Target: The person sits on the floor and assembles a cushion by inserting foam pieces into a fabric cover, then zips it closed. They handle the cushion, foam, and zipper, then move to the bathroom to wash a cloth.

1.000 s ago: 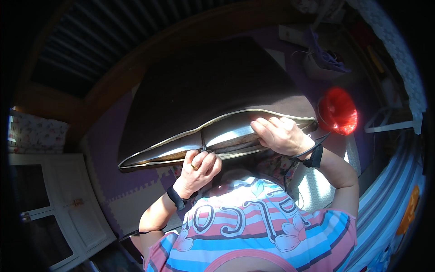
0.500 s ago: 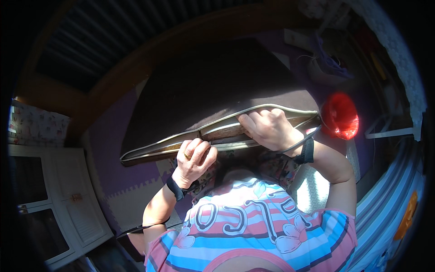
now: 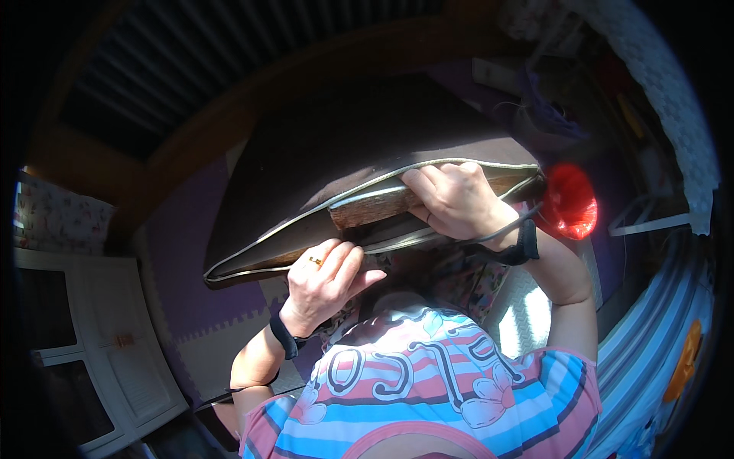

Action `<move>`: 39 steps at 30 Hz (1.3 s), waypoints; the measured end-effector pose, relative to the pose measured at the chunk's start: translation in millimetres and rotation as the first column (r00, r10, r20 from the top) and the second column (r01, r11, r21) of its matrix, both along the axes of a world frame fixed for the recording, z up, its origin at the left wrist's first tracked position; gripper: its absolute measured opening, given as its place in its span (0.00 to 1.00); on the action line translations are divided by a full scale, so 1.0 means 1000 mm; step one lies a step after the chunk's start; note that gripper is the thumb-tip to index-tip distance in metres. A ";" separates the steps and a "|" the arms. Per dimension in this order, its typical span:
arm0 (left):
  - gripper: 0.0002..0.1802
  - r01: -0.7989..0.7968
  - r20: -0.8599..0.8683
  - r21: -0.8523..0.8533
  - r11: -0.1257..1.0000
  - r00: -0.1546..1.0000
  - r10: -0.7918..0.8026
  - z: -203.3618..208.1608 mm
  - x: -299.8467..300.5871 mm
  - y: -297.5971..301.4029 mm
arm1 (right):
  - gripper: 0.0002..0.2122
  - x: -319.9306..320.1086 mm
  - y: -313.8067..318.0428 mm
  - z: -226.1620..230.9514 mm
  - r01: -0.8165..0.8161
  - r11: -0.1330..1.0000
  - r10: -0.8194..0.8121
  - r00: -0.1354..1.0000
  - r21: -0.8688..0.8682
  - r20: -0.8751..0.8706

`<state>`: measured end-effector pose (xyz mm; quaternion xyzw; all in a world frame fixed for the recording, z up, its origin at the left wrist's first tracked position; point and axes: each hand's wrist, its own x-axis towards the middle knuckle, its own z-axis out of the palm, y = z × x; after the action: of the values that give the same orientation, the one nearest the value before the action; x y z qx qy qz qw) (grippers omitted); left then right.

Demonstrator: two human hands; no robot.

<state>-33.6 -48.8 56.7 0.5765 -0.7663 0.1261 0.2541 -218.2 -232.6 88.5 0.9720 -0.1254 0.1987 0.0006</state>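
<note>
White cabinet (image 3: 99,359) occupies the lower left of the frame, purple foam floor mats (image 3: 191,306) beside it. Red round object (image 3: 569,200) at right; corrugated panel (image 3: 229,69) at upper left

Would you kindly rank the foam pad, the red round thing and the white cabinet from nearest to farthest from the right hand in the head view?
1. Foam pad: under the right hand, which grips it inside the dark zip cover.
2. Red round thing: just right of the wrist.
3. White cabinet: far left, lower corner.
</note>
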 end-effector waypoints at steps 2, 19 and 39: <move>0.19 -0.050 0.096 -0.114 0.992 0.993 0.061 0.018 0.007 -0.007 | 0.18 -0.001 0.000 -0.001 0.001 1.000 -0.001 1.000 0.018 0.002; 0.33 0.046 0.363 -0.083 0.996 0.932 -0.013 0.008 0.015 -0.060 | 0.17 -0.003 0.013 -0.014 0.056 0.997 -0.037 0.951 -0.055 0.307; 0.30 0.054 0.310 0.056 0.997 0.948 -0.069 0.050 0.013 -0.092 | 0.08 -0.110 -0.024 -0.039 0.337 0.779 -0.110 0.904 -0.529 0.414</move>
<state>-20.3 -141.1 106.9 0.5308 -0.8172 0.1896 0.1201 -328.6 -256.3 49.9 0.8475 -0.1721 0.4004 0.3029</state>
